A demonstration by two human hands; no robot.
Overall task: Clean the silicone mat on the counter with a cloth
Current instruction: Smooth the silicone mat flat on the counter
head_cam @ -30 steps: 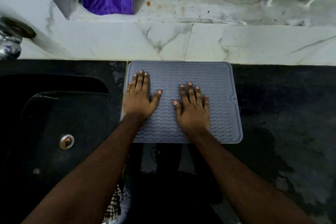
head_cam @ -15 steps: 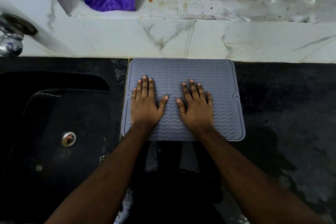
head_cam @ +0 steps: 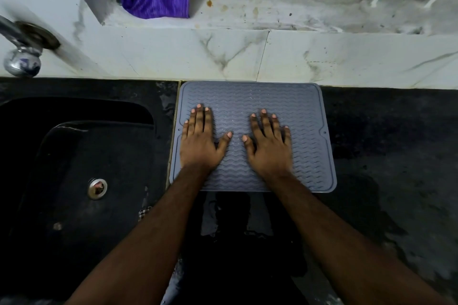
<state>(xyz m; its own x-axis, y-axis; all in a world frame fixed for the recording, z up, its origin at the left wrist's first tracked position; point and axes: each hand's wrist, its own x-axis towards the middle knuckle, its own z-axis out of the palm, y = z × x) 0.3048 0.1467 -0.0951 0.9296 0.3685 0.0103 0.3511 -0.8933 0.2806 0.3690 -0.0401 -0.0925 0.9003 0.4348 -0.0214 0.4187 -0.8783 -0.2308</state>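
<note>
A grey rectangular silicone mat (head_cam: 252, 106) with rounded corners lies flat on the black stone counter (head_cam: 384, 156), its far edge against the foot of the white marble backsplash (head_cam: 272, 57) and its left edge just beside the sink's rim. Its surface carries rows of raised wavy ridges inside a thin raised border, with a small notch and hole midway along the right edge. Both of the person's hands rest palm-down on it, covering part of the middle.

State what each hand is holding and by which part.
Nothing is held. The left hand and the right hand both lie flat, fingers straight, palms down on the grey silicone mat. No cloth is in either hand.
</note>
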